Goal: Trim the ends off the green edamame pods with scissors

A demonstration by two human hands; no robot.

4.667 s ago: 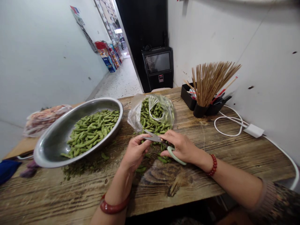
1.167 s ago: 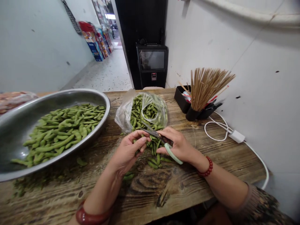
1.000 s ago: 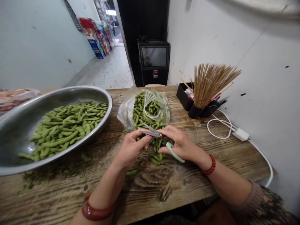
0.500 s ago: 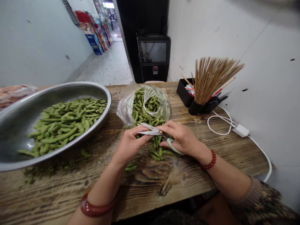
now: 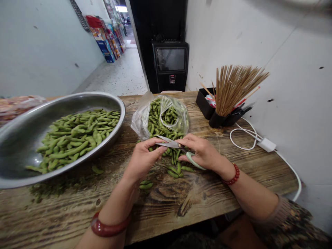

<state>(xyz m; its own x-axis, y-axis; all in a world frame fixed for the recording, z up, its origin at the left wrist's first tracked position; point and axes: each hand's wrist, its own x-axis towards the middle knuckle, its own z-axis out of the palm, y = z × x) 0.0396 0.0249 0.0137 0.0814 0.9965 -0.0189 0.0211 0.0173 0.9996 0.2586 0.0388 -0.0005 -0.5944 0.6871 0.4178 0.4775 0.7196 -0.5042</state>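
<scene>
My right hand (image 5: 198, 150) is closed round the pale green handles of a pair of scissors (image 5: 173, 144), whose blades point left and stand slightly apart. Close against the blade tips, my left hand (image 5: 145, 155) has its thumb and fingers pinched; what is between them is mostly hidden. Behind both hands, a clear plastic bag (image 5: 141, 119) lies with green edamame pods (image 5: 155, 112) in and spilling from it. A few loose pods (image 5: 176, 172) lie on the wooden table below the scissors. To the left, a large tilted steel bowl (image 5: 121, 114) holds many pods.
Plant trimmings (image 5: 52, 186) are scattered below the bowl. At the right stand a black organiser (image 5: 204, 103) and a bundle of thin sticks (image 5: 233, 91). A white cable with a plug block (image 5: 267, 144) runs along the wall side. Another plastic bag (image 5: 20, 105) sits behind the bowl.
The scissor blades have drawn somewhat closer together. Both hands stay at nearly the same place over the pods, and the view has shifted slightly.
</scene>
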